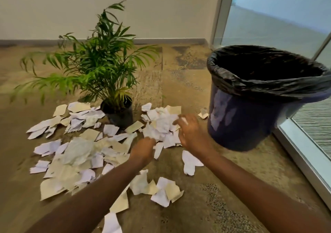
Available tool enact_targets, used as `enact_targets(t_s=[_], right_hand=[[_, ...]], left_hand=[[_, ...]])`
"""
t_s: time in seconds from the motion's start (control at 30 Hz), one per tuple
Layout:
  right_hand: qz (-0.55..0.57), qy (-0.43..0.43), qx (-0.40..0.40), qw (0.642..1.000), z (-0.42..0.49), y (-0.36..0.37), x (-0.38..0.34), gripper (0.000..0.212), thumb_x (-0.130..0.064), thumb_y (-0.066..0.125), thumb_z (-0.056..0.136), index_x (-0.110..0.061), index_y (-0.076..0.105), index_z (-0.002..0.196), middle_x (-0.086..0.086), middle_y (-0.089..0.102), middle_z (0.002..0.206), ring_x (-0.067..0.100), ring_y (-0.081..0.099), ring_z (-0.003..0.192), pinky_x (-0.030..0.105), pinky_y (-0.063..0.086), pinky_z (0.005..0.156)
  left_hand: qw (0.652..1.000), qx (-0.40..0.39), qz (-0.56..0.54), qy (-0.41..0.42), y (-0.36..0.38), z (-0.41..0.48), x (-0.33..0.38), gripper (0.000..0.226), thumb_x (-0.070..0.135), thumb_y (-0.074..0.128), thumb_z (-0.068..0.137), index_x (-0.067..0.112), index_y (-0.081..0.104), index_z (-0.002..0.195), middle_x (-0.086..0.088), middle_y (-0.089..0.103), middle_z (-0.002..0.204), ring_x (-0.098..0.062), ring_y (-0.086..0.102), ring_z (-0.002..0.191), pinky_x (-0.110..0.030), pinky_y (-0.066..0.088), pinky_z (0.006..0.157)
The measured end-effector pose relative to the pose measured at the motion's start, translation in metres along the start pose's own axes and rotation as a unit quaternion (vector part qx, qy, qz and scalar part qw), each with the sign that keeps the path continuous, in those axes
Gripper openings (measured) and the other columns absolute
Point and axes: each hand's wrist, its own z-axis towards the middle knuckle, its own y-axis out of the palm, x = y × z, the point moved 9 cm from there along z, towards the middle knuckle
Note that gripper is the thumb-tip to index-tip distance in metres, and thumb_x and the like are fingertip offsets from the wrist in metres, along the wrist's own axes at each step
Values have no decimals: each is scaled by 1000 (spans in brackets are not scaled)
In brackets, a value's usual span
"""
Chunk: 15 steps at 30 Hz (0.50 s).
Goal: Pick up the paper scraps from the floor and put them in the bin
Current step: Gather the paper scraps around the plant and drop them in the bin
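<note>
Many paper scraps (75,153), white and cream, lie spread on the carpet floor (223,188), from the far left up to a thicker heap in the middle. Both arms reach forward to this heap.

The left hand (142,149) is at the near edge of the heap, with its back to the camera and the fingers curled down into the paper. The fingers are hidden, so I cannot tell if it really grips some scraps. The right hand (189,132) is on the right side of the heap, with the fingers spread and half bent over the paper. A small white piece shows at its fingertips, but the picture is blurred there and I cannot tell if the hand holds it.

The bin (250,121) is dark blue, with a black bag (232,82) folded over its rim. It stands just to the right of the right hand, near a glass wall (268,26). No paper can be seen inside it.

A green plant (100,62) in a black pot (121,118) stands behind the scraps, left of the heap.
</note>
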Motion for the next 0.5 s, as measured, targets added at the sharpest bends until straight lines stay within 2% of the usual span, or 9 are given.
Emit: enact_targets(t_s=[0.07, 0.1, 0.17, 0.23, 0.37, 0.5], right_hand=[[-20, 47, -101, 994, -9, 48, 14, 35, -16, 47, 93, -16, 48, 129, 8, 36, 145, 23, 29, 136, 33, 32, 106], [-33, 83, -149, 985, -16, 68, 23, 39, -23, 46, 94, -19, 43, 133, 7, 29, 150, 23, 23, 140, 37, 28, 111], [-49, 161, -230, 958, -34, 100, 46, 53, -37, 49, 93, -23, 32, 141, 8, 13, 156, 29, 7, 145, 51, 19, 115], [-52, 222, -286, 931, -51, 119, 68, 70, -50, 53, 86, -30, 22, 145, 8, 0, 158, 35, -6, 145, 63, 10, 112], [-30, 308, -320, 895, -71, 127, 98, 89, -61, 62, 75, -40, 12, 145, 10, -8, 157, 41, -11, 143, 64, 13, 112], [-9, 319, -294, 901, -70, 121, 100, 88, -53, 68, 74, -33, 21, 144, 12, 5, 155, 38, 5, 142, 54, 24, 113]], left_hand=[[999, -34, 7, -35, 22, -3, -20, 37, 20, 54, 94, 15, 48, 131, -7, 53, 135, -21, 53, 122, -29, 46, 99], [998, -43, 7, -42, 31, -5, -26, 37, 20, 55, 94, 15, 48, 130, -8, 53, 134, -21, 54, 121, -29, 47, 98], [998, -51, -3, -44, 42, -6, -32, 31, 20, 54, 94, 14, 51, 124, -8, 54, 129, -20, 55, 115, -29, 47, 93], [998, -46, -24, -43, 50, -6, -34, 24, 17, 53, 94, 14, 53, 118, -7, 54, 126, -18, 55, 110, -29, 49, 91], [996, -21, -68, -52, 56, -4, -36, 19, 10, 47, 95, 12, 55, 113, -8, 56, 119, -18, 55, 104, -30, 51, 90], [990, 1, -122, -67, 59, -5, -37, 20, 1, 45, 93, 6, 58, 107, -12, 60, 113, -22, 58, 99, -34, 52, 88]])
